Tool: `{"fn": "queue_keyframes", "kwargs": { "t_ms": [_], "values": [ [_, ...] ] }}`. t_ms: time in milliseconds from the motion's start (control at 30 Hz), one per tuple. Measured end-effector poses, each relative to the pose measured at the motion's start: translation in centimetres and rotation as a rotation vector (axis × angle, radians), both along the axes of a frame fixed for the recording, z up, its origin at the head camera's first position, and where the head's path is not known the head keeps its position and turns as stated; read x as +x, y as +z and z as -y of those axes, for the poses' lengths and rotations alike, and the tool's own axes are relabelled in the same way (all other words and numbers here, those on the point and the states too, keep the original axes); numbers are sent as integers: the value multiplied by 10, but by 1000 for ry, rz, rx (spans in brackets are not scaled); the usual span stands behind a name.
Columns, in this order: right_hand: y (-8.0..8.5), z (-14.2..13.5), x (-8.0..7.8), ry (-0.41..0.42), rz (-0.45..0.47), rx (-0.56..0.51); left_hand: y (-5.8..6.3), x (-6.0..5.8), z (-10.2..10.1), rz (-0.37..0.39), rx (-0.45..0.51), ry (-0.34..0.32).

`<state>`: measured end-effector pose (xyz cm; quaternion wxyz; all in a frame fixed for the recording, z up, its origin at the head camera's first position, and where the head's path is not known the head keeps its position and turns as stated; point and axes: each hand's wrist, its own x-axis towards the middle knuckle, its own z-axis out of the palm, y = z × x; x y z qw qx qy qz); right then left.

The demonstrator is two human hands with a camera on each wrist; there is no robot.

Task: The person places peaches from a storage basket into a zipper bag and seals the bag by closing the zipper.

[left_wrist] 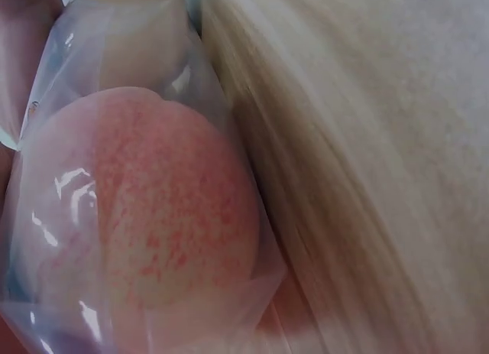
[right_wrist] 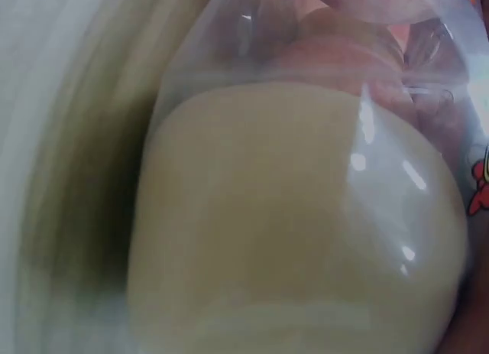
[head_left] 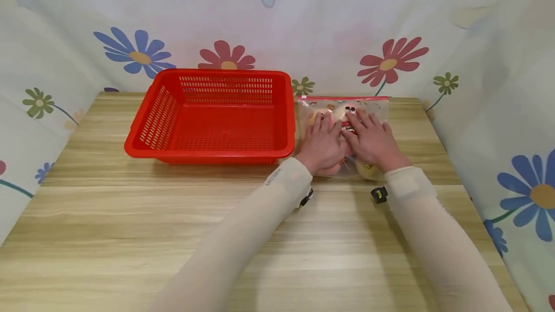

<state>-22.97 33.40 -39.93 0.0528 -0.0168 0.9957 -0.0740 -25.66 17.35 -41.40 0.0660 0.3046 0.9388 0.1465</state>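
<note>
A clear zip bag with a red closure strip and small cartoon prints lies near the back right of the table, with several round fruits inside. My left hand rests on its left part, fingers extended over the fruit. The right hand lies flat on the bag's right part, fingers spread, its thumb close to the left hand. Through the plastic, the left wrist view shows a peach with red speckles. In the right wrist view a pale yellow fruit fills the bag's near end, pinkish ones behind it.
Left of the bag stands a red plastic basket with slotted walls; its bare floor shows. Both are on a light wood-grain table. A flower-print cloth hangs behind the table and along its sides.
</note>
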Motion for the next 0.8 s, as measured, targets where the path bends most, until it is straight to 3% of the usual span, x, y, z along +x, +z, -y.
{"fn": "queue_keyframes", "kwargs": {
  "t_ms": [233,500,633,800],
  "values": [
    [-2,-5,3,3,-13,-25,0,1,-5,-11,-34,-2],
    [-3,-6,-5,22,-1,-10,2,-4,-2,7,-43,-12],
    [-2,-7,-10,22,-3,-13,6,-7,-1,37,-19,-7],
    [4,-10,-13,16,-43,-14,15,-8,0,2,15,-2]
  ]
}}
